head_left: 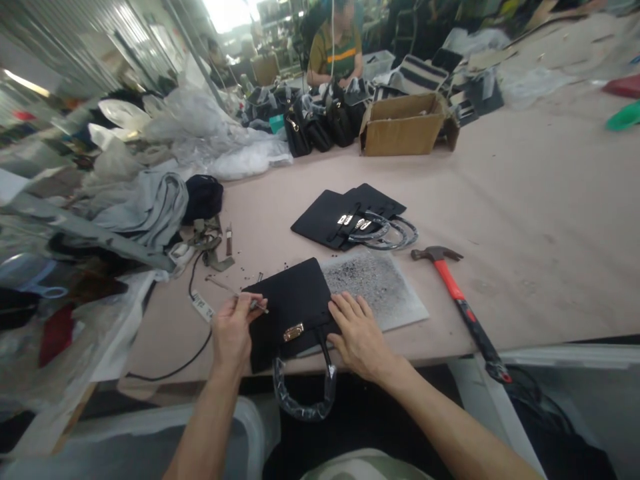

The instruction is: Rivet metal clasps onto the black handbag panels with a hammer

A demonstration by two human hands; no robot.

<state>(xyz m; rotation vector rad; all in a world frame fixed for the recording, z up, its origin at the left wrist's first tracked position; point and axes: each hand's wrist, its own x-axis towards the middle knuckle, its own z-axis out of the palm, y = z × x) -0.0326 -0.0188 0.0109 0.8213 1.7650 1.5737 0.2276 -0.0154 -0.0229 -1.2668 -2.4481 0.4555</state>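
Note:
A black handbag panel (290, 293) lies at the table's front edge, with a gold clasp (293, 332) near its lower side. Its handle (305, 407), wrapped in clear plastic, hangs over the edge towards me. My left hand (234, 330) is closed on a thin metal rod-like tool (259, 306), held over the panel's left part; the exact kind is unclear. My right hand (361, 333) lies flat with fingers stretched out, fingertips touching the panel's right edge. Partly beneath the panel is a white slab (405, 300) with a dark, pitted surface.
Right of the slab rests a claw hammer (457, 293) with a red and black handle. Behind are stacked black bag panels (325, 217). Farther back stand a cardboard box (403, 127), black bags (297, 133) and a seated person (335, 50). Cloth (145, 207) and a cable (193, 353) lie left.

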